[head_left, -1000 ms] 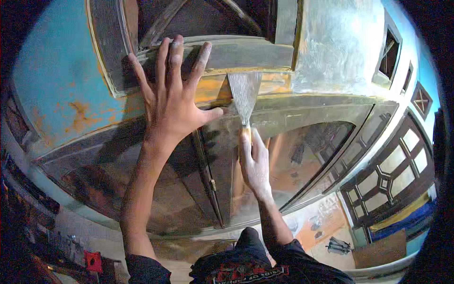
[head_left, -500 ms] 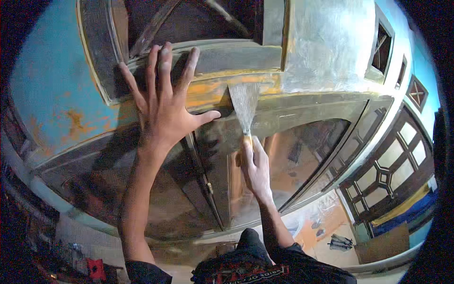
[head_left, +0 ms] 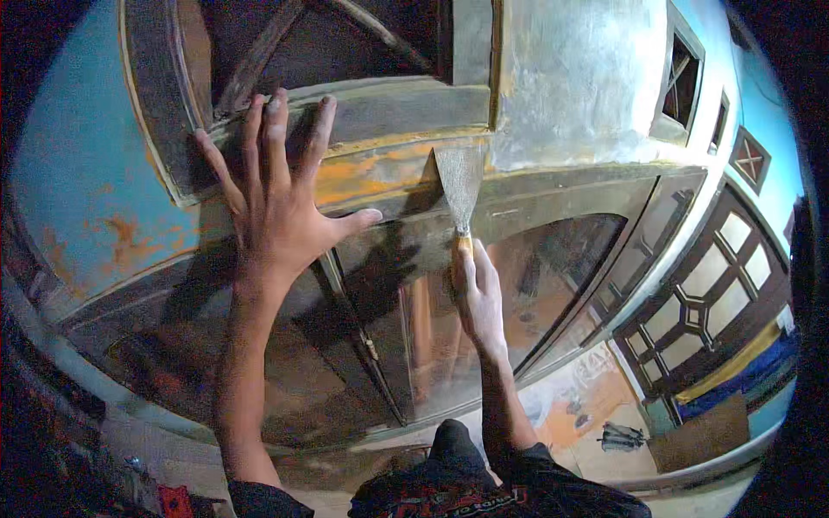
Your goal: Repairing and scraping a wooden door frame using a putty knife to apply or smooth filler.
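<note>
My right hand (head_left: 479, 289) grips a scraper (head_left: 463, 177) by its handle. The wide flat metal blade points upward, its edge on the narrow wall strip (head_left: 367, 175) between two dark wooden frames. Orange and yellow patches show through on that strip, left of the blade. With fingers spread wide, my left hand (head_left: 278, 203) is placed against the upper window frame (head_left: 406, 110) and the strip below it. Its thumb points right, towards the scraper. Under both hands runs the curved top of a lower wooden frame with glass panes (head_left: 561, 250).
Blue wall (head_left: 73, 164) with worn orange spots lies at the left; a grey-white patched wall (head_left: 574, 78) at the upper right. Further right stand a panelled door (head_left: 699, 285) and small vents. A folded dark umbrella-like item (head_left: 622, 436) rests on the floor near brown cardboard (head_left: 699, 440).
My right hand has slid the scraper rightward along the strip, towards the upper frame's right corner. My left hand keeps its place on the frame while the whole view has shifted slightly.
</note>
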The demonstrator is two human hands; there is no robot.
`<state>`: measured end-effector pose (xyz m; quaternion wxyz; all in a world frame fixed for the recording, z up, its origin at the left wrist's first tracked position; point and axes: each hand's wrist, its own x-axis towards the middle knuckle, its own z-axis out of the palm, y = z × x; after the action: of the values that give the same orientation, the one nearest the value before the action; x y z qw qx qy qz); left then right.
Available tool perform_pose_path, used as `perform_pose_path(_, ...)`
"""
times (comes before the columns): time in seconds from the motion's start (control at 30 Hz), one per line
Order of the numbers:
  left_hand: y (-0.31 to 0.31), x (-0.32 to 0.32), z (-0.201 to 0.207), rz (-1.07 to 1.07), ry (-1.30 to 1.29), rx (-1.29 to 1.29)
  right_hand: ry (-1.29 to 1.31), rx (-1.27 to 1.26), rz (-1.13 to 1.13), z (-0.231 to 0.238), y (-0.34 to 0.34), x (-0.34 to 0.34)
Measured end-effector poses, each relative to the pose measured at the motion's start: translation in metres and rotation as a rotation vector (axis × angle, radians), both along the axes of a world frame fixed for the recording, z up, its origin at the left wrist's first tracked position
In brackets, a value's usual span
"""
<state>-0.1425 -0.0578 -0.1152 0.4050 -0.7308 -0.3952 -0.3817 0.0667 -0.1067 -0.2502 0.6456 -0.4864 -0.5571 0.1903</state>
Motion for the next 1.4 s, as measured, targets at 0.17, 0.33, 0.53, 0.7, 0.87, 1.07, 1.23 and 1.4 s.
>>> perform_pose_path(0.17, -0.001, 0.003, 0.000, -0.016, -0.024, 0.018, -0.077, 0.203, -0.086, -0.009, 0.004, -0.004)
perform_pose_path(0.33, -0.005, 0.004, 0.002, -0.002, -0.026, 0.009, 0.128, -0.024, 0.096, -0.001, 0.002, 0.016)
perform_pose_path(0.53, -0.007, 0.007, 0.001, 0.016, -0.028, -0.002, 0.155, -0.119, 0.098, -0.010, -0.009, 0.013)
perform_pose_path(0.7, -0.005, 0.008, 0.000, -0.012, -0.044, 0.019, 0.089, -0.026, 0.058, -0.012, -0.002, 0.018)
perform_pose_path(0.87, 0.000, 0.005, 0.000, -0.053, -0.042, 0.055, 0.038, -0.029, 0.052, 0.004, -0.010, 0.013)
perform_pose_path(1.07, -0.001, 0.009, -0.002, -0.071, -0.090, 0.024, 0.038, 0.017, -0.026, -0.001, -0.004, 0.020)
perform_pose_path(1.23, 0.000, 0.010, -0.003, -0.208, -0.161, -0.016, 0.160, 0.072, 0.085, -0.020, 0.012, 0.030)
perform_pose_path(1.4, -0.010, 0.009, 0.002, -0.065, -0.113, 0.001, 0.131, 0.057, 0.079, -0.037, 0.013, 0.050)
